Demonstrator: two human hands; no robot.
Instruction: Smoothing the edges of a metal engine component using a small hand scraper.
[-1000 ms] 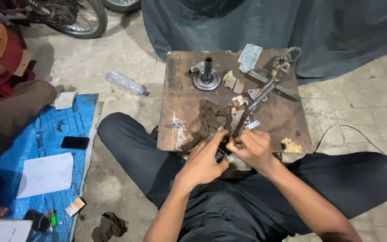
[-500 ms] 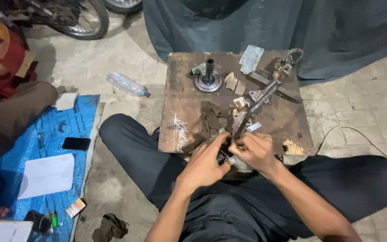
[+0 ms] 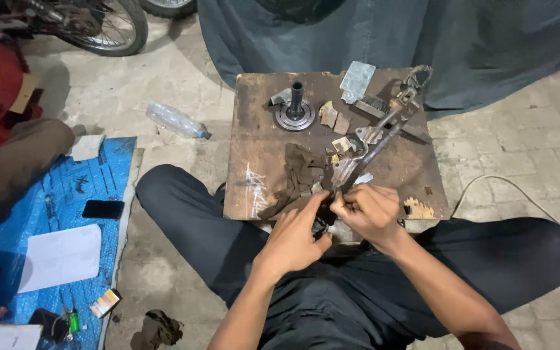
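Both hands meet at the near edge of the wooden board (image 3: 254, 129). Left hand (image 3: 295, 238), fingers curled, pinches a small dark part (image 3: 322, 219) that is mostly hidden between the two hands; its shape cannot be made out. Right hand (image 3: 371, 212), fingers bent in a closed grip, clasps the lower end of a long metal lever assembly (image 3: 377, 139), which runs slantwise up the board to a chain-like end near the far right corner.

On the board: a dark crumpled rag (image 3: 303, 172) just beside the hands; a round metal hub with an upright black shaft (image 3: 295, 111) near the far edge; a pale grey rectangular packet (image 3: 356, 80) at the far edge; small tan scraps between hub and lever.

On the floor, left: a clear plastic bottle (image 3: 175, 121) lying on its side; a blue tarp (image 3: 108, 168) bearing a black phone (image 3: 103, 209), a white sheet of paper (image 3: 61, 256) and a small striped coloured card (image 3: 105, 302) at its near edge. Another person's brown-clad leg (image 3: 17, 162) is cut off at the left edge. A bicycle wheel (image 3: 108, 26) is partly cropped at the top. A white cable (image 3: 507, 188) trails at right.
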